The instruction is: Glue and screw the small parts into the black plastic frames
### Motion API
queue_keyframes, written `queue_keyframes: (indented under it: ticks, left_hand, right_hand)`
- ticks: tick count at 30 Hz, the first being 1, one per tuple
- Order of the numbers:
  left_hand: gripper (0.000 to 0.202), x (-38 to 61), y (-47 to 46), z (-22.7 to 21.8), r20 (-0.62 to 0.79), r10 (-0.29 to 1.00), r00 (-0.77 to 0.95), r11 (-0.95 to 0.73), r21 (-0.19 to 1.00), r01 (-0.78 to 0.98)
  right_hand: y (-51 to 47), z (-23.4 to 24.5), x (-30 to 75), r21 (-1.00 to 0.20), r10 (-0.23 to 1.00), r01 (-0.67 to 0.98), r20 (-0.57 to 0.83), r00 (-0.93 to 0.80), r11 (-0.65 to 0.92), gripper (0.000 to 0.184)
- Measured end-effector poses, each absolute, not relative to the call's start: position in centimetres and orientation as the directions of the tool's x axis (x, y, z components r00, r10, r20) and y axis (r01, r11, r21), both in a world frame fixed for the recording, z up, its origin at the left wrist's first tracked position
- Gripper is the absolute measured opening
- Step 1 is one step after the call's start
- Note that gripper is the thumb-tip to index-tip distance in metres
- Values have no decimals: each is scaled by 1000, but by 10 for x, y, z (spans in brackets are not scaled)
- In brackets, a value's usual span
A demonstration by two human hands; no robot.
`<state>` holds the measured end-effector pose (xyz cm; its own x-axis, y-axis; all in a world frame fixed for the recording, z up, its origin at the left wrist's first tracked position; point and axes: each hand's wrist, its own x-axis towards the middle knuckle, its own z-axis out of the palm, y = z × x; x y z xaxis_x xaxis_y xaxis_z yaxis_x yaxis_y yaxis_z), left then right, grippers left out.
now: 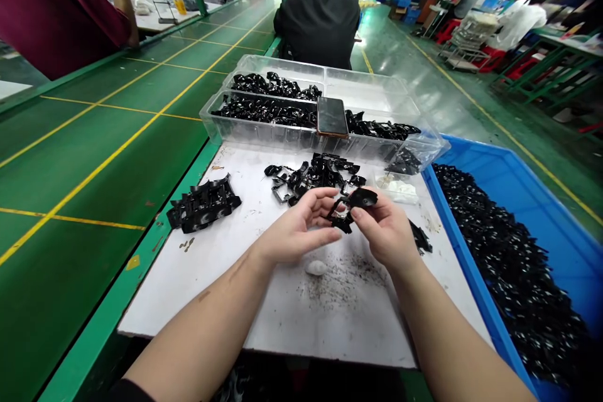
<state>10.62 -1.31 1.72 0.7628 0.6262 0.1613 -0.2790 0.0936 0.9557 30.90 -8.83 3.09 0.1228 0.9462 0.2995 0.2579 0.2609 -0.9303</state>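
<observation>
Between my hands, above the white board [264, 320], is a black plastic part [363, 198] with a rounded end and an open frame. My right hand [389, 232] pinches it with the thumb on the rounded end. My left hand [306, 226] is beside the frame end, thumb and fingers apart; whether its fingertips touch the part is hard to see. Just beyond lies a loose heap of similar black parts [325, 169]. A small white lump [315, 268] rests on the board below my hands, beside scattered dark crumbs.
Black parts stand grouped [205, 204] at the left. Behind the board is a clear divided tray [264, 137] of parts with a phone [332, 116] across its divider. A blue bin [475, 270] full of black parts is at the right. A person in black [318, 19] sits ahead.
</observation>
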Motion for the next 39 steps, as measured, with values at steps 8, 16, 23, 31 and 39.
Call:
queue_keyframes:
  ticks: [8,16,23,31,39]
  left_hand:
    - [84,110,-27,14,255,683,685,-221,965,-139]
    - [56,107,-19,20,379,588,715,-494,868,-53]
    - [54,101,-7,12,318,791,524,-328,942,-77]
    - [54,101,-7,12,252,836,488,-205,967,-150]
    - [56,102,-14,11,304,809,504,-290,951,-109]
  right_hand:
    - [-88,29,302,-969,986,212,146,81,126,26]
    - [-86,32,297,-967,991,249,82,109,53,22]
    - [-102,49,314,-897,962,393,258,90,203,17]
    - [-108,57,285,-652,907,719,-114,-406,240,19]
    - [-110,69,322,-923,923,28,384,5,384,21]
